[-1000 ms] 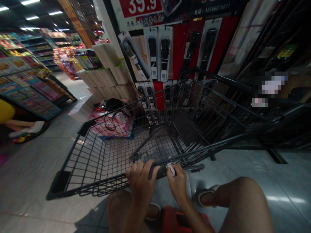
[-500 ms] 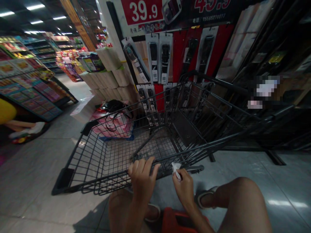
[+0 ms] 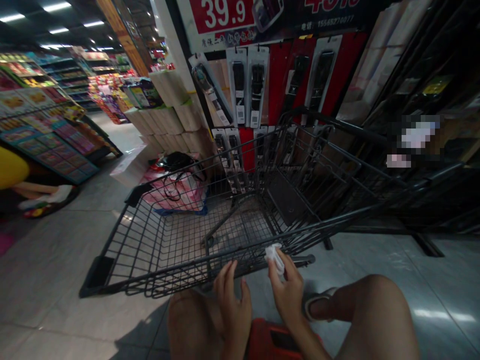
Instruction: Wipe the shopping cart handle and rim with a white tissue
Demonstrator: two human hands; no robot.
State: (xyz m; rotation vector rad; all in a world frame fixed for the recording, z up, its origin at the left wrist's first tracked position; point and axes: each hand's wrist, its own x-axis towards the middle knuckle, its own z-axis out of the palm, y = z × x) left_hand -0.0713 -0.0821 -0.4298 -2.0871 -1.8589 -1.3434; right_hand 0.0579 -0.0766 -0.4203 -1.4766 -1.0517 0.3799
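Observation:
A black wire shopping cart (image 3: 157, 240) lies tipped on the tiled floor in front of me. My left hand (image 3: 232, 305) hovers just below the cart's near rim, fingers spread and holding nothing. My right hand (image 3: 287, 290) pinches a small white crumpled wipe (image 3: 273, 255) against the cart's rim bar. My bare knees show at the bottom of the view, with a red stool (image 3: 275, 342) between them.
A display of packaged belts (image 3: 249, 87) on a red board stands behind the cart under a "39.9" price sign (image 3: 221, 15). A pink bag with a black item (image 3: 176, 182) lies on the floor beside stacked cartons (image 3: 168, 110). Shelves (image 3: 41, 130) line the aisle at left.
My left hand has let go of the cart's rim and pulled back, fingers opening. My right hand lifted the white wipe slightly along the rim.

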